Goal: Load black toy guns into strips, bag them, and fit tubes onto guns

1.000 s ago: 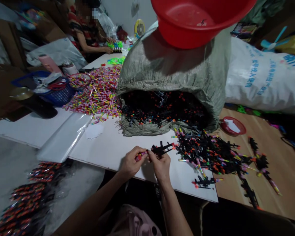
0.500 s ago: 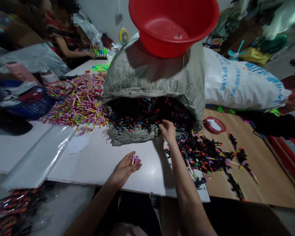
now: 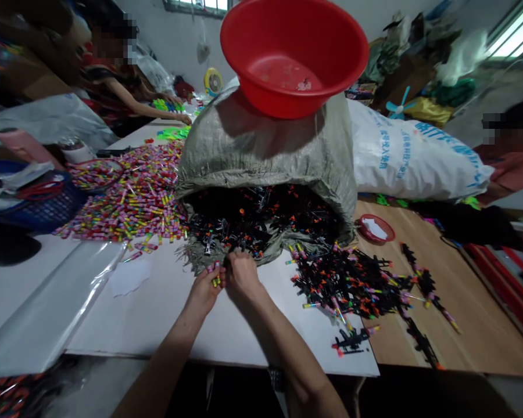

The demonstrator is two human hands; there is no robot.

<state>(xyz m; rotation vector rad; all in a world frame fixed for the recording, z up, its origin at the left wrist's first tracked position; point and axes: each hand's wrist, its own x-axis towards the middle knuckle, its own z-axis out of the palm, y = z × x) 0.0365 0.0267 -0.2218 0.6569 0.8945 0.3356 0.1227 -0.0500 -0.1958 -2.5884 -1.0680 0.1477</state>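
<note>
My left hand [image 3: 204, 290] is closed around a few small pink-and-yellow tubes [image 3: 217, 275], just in front of the sack's mouth. Beside it, almost touching, my right hand [image 3: 243, 273] has its fingers curled downward at the sack's lower lip; whatever they hold is hidden behind the hand. The grey woven sack [image 3: 270, 154] lies with its mouth towards me, full of black toy guns [image 3: 226, 226] with orange bits. To the right, a heap of toy guns with tubes fitted [image 3: 344, 278] spreads across the table, and one such gun [image 3: 353, 339] lies near the front edge.
A red basin [image 3: 294, 87] rests on top of the sack. Loose tubes [image 3: 135, 197] are piled at the left, by a blue basket [image 3: 56, 203] and plastic sheeting [image 3: 52, 302]. A small red basket [image 3: 377, 229] and white sack [image 3: 409, 157] are right. Two other people sit farther back.
My right hand has moved left and down from the sack's opening to beside my left hand. My left hand has risen slightly leftward and closed on its tubes. The view has shifted a little.
</note>
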